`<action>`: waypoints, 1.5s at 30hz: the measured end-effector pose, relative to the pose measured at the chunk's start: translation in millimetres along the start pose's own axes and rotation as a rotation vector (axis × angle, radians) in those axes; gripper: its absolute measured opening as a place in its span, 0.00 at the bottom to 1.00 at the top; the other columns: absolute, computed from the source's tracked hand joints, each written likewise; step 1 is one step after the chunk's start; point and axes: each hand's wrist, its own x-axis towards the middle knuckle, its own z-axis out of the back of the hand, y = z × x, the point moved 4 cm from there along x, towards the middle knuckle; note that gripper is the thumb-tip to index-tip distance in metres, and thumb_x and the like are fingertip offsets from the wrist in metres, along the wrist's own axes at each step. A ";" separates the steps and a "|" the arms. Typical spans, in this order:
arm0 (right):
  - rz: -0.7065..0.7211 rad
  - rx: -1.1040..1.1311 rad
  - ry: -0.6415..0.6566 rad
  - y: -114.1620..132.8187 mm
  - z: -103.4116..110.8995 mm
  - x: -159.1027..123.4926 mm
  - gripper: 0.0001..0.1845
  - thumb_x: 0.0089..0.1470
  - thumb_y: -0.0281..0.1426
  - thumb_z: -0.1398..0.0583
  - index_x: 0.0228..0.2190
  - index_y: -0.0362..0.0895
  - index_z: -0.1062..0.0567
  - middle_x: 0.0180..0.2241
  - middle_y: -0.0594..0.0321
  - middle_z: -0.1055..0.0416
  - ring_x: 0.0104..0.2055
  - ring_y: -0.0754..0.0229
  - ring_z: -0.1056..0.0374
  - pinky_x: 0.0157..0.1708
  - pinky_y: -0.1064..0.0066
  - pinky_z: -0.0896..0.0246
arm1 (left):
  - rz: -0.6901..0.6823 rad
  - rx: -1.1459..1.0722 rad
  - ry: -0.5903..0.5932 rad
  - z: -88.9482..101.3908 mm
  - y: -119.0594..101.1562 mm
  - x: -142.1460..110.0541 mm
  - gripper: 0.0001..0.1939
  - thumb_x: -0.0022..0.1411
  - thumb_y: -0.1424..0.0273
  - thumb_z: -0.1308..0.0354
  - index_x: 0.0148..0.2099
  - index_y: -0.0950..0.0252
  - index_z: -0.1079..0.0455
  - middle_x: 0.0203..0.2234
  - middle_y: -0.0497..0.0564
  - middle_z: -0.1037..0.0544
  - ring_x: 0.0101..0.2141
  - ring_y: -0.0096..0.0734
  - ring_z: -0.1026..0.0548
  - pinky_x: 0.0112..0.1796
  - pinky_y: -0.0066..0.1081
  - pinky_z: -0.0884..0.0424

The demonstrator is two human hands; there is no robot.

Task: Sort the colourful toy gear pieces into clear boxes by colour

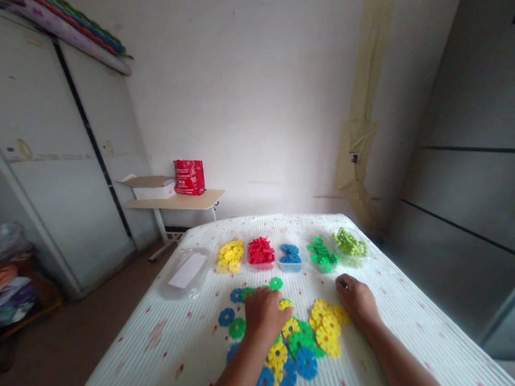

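My left hand (pixel 264 312) is over the loose flower-shaped plastic discs, its fingers curled down and closed. What the fingers hold, if anything, is hidden; a yellow disc (pixel 285 305) lies by their right side. To the right, my right hand (pixel 358 299) rests on the table as a loose fist, beside a pile of yellow discs (pixel 328 331), with nothing visible in it. Green discs (pixel 301 336) and blue discs (pixel 306 364) lie nearer me, partly overlapping. Left of my left hand are a blue disc (pixel 226 317) and a green disc (pixel 237 328).
Clear tubs line the table's far side, holding yellow (pixel 231 255), red (pixel 261 251), blue (pixel 289 254), green (pixel 322 255) and light green pieces (pixel 349 244). A clear plastic lid or bag with white paper (pixel 187 271) lies left. Behind, a side table (pixel 196 201) bears a red bag (pixel 189 177).
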 end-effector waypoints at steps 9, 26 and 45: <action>0.015 0.030 0.000 -4.8 -4.4 0.1 0.14 0.52 0.32 0.52 0.28 0.44 0.27 0.29 0.59 0.26 0.32 0.59 0.31 0.31 0.74 0.45 | 0.086 -0.123 0.028 -18.4 9.1 12.1 0.12 0.47 0.73 0.44 0.37 0.63 0.29 0.32 0.52 0.22 0.36 0.36 0.26 0.36 0.29 0.37; 0.006 -0.003 0.005 -3.7 -3.5 -1.1 0.13 0.51 0.31 0.51 0.28 0.45 0.27 0.30 0.60 0.25 0.32 0.60 0.31 0.31 0.74 0.45 | -0.171 -0.434 0.104 -10.0 14.9 -16.1 0.19 0.42 0.81 0.48 0.35 0.62 0.23 0.33 0.52 0.24 0.39 0.33 0.28 0.43 0.30 0.35; 0.008 -0.012 0.008 -5.1 -5.1 -0.5 0.13 0.51 0.31 0.51 0.30 0.45 0.27 0.30 0.60 0.25 0.32 0.61 0.30 0.31 0.75 0.45 | -0.269 -0.378 0.098 -5.6 7.9 -20.2 0.17 0.41 0.81 0.48 0.33 0.62 0.26 0.31 0.49 0.28 0.37 0.31 0.31 0.39 0.28 0.37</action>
